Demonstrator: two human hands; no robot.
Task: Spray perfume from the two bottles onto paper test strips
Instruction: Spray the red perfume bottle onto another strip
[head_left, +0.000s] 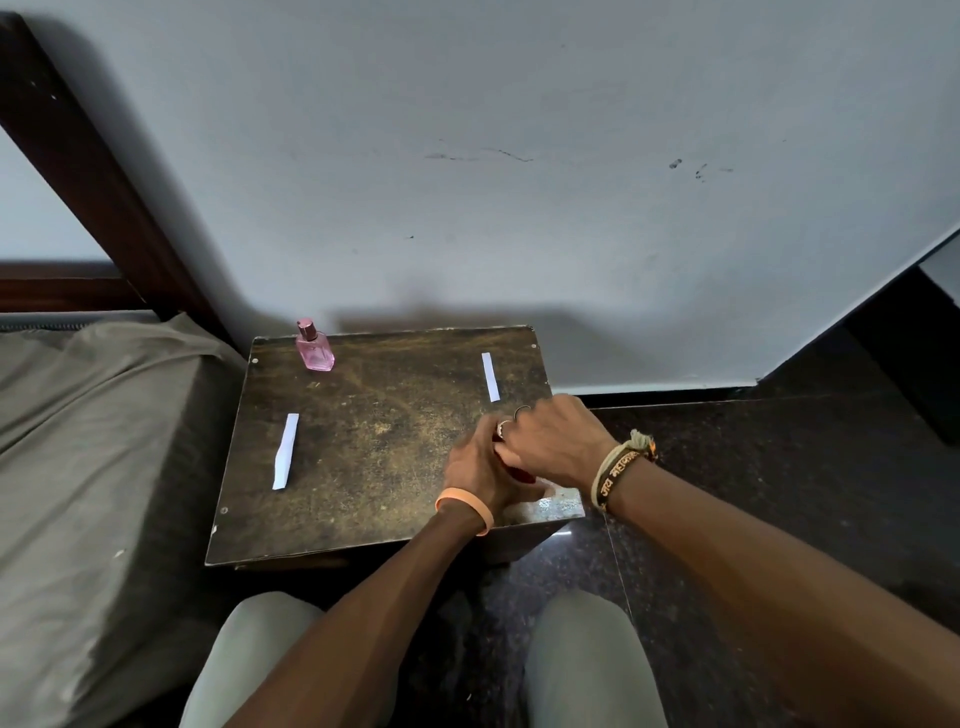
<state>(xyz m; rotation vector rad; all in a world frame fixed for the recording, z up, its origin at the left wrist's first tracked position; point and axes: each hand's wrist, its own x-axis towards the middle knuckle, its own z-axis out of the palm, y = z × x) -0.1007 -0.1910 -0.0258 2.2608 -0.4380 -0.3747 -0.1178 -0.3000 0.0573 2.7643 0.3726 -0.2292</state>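
At the table's (374, 447) near right corner, the left hand (475, 467) and right hand (550, 441) both grip a mostly hidden red bottle (521, 475), probably uncapping it. The pink bottle (314, 348) waits at the far left corner. Next, the nozzle needs aiming at the paper strip (490, 376) just beyond the hands.

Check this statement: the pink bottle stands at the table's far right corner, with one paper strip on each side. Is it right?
No. The head view shows the pink bottle at the table's far left corner, not far right. The rest holds.
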